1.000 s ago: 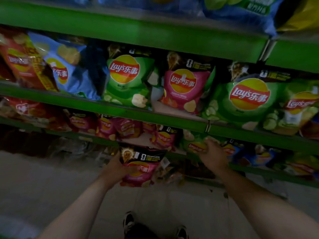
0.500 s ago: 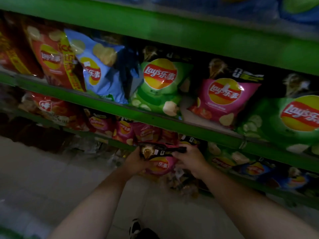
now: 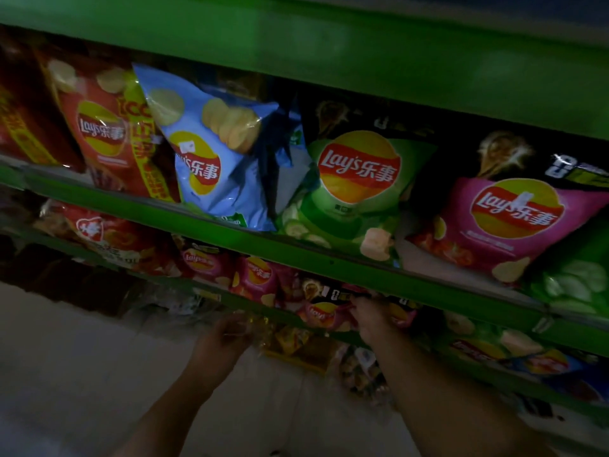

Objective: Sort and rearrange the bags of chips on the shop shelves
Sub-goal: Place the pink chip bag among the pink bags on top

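A small pink and black Lay's bag (image 3: 324,313) stands on the lower green shelf (image 3: 230,300), next to other small pink bags (image 3: 257,278). My right hand (image 3: 370,319) reaches under the shelf above and is closed on the bag's black top edge. My left hand (image 3: 227,334) is blurred, below and left of the bag, apart from it, in front of the lower shelf's edge. I cannot make out its fingers. On the middle shelf (image 3: 230,232) stand large bags: red (image 3: 102,133), blue (image 3: 204,159), green (image 3: 359,179) and pink (image 3: 514,219).
Clear-wrapped yellow packets (image 3: 296,344) lie on the bottom shelf under my hands. More green and blue bags (image 3: 494,347) fill the lower shelf to the right. A red packet (image 3: 99,232) sits at its left end. Pale floor (image 3: 66,357) stretches to the left.
The small pink bag went from in front of the shelves into the lower shelf. My left hand let go and dropped down to the left; my right hand stays on the bag's top.
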Tool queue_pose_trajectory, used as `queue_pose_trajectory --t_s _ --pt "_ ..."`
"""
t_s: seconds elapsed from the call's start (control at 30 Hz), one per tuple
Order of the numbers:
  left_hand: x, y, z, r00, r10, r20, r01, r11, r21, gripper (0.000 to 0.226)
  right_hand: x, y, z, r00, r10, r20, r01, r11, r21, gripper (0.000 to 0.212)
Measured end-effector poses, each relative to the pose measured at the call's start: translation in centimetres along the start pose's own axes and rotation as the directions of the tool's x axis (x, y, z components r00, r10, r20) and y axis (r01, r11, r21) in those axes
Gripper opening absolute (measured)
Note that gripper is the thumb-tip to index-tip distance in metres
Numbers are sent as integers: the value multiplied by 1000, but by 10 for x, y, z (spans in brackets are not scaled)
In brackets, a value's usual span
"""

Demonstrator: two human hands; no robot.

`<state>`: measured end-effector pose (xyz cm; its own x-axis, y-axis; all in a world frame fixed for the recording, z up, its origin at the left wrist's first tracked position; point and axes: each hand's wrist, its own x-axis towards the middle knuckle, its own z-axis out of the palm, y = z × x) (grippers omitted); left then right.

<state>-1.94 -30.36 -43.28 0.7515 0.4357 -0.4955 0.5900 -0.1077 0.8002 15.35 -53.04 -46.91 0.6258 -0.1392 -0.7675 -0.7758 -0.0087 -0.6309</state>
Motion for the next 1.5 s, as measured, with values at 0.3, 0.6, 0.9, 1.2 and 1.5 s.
queue_pose_trajectory --t_s 0.3,0.6,0.9,1.2,1.5 --pt "6 45 13 988 118 98 -131 982 135 19 -8 1 -10 994 -62 -94 76 985 154 12" --pt "-16 92 60 954 208 217 -252 946 202 25 -42 -13 -46 999 -33 42 44 959 -281 45" --pt "-84 187 101 854 393 342 -469 866 176 22 -182 -82 -170 587 -810 -4 732 533 -424 18" --pt "-121 259 122 814 544 202 -558 830 16 24 -190 -171 -178 606 -789 -98 728 600 -332 59" --pt "-132 267 104 838 544 42 -530 829 -177 26 -243 -102 -256 708 -705 47 701 709 70 35"
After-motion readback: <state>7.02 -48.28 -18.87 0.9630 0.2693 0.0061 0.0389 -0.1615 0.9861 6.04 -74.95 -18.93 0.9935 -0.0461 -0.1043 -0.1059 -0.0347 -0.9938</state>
